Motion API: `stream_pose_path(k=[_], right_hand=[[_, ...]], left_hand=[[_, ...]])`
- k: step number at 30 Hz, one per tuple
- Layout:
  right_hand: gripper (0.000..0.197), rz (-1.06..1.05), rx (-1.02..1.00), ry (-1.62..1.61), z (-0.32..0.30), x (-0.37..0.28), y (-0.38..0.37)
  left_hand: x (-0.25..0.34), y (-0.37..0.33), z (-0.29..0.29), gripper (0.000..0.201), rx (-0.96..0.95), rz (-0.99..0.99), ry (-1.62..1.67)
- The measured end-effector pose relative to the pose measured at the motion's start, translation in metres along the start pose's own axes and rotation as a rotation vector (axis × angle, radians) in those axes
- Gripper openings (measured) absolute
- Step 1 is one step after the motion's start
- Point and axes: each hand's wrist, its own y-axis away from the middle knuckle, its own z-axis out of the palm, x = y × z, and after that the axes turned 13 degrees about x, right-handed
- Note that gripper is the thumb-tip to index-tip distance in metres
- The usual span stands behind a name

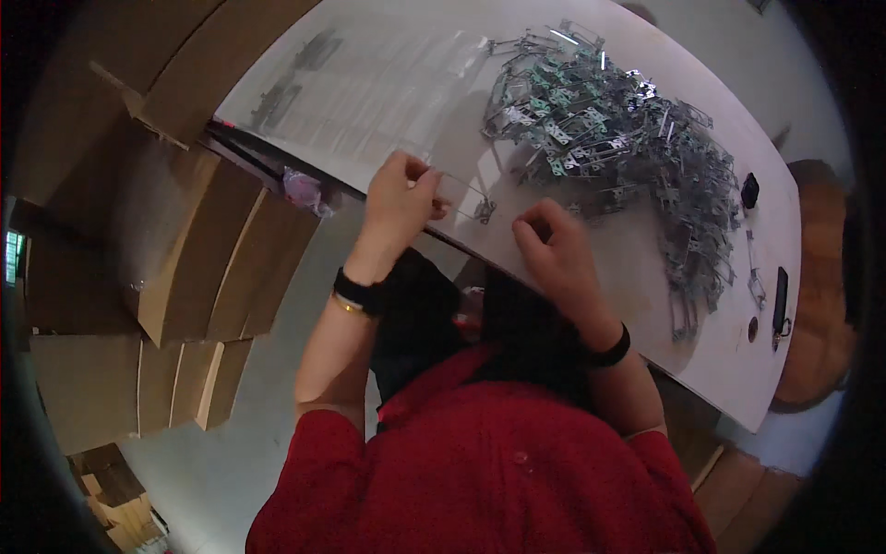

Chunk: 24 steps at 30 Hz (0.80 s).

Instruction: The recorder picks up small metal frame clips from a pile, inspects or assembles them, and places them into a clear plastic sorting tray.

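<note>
My left hand [403, 198] is closed in a pinch on a thin wire frame with a small metal plate [483, 211] at its far end. The piece stretches to the right over the table's near edge. To its right, my right hand [556, 242] is closed, thumb and forefinger curled together and apart from that piece. Whatever those fingertips may hold is too small to make out. Beyond both hands lies a big heap of similar wire and plate metal pieces [591, 129], tangled together and running down toward the right.
The white table [637, 305] carries blurred rows of pieces [314, 88] at the far left. At its right end are a black oblong object [781, 300], a small black item [749, 190] and a loose metal piece [756, 282]. Cardboard boxes [198, 249] stack up on the left.
</note>
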Motion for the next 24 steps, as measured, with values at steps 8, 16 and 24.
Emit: stream_pose_path(k=[8,16,24], right_hand=[[0.008,-0.264,0.064,0.123,0.024,-0.005,-0.004],[0.007,-0.328,-0.005,0.175,0.04,-0.006,-0.002],[0.008,-0.437,-0.013,0.199,0.05,-0.006,0.0]], left_hand=[[-0.038,0.053,-0.025,0.025,0.153,-0.203,0.272],[-0.054,0.065,-0.029,0.026,0.213,-0.244,0.359],[-0.049,0.07,-0.025,0.022,0.237,-0.232,0.335]])
